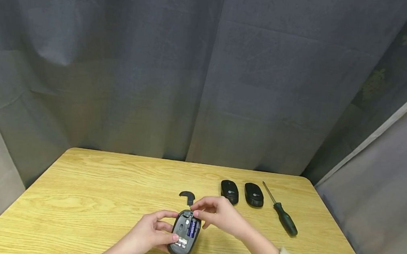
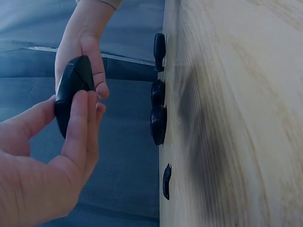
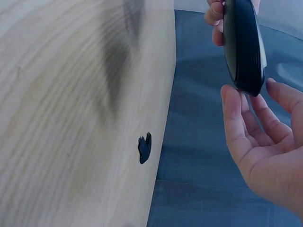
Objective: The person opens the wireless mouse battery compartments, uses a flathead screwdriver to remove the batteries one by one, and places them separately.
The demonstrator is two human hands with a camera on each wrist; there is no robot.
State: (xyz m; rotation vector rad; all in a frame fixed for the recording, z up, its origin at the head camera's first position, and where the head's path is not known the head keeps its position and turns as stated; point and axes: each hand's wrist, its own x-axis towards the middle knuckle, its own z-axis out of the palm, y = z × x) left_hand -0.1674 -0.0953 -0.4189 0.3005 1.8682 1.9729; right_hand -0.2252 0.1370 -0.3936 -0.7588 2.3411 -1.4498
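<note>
A black computer mouse (image 1: 180,242) is held off the table with its underside up. In its uncovered bay lies a blue battery (image 1: 191,228). My left hand (image 1: 150,231) grips the mouse's left side, its thumb on the underside label. At the mouse's far end is my right hand (image 1: 219,215), thumb and fingertips on either side of the edge; in the right wrist view the mouse's end (image 3: 248,75) sits between them. Just beyond the mouse, a small black curved battery cover (image 1: 188,196) rests on the table.
Two more black mice, one (image 1: 229,191) beside the other (image 1: 254,194), lie top side up at the back right. A screwdriver (image 1: 285,219) with a dark green handle is right of them. Grey curtains (image 1: 157,78) hang behind the wooden table (image 1: 84,197).
</note>
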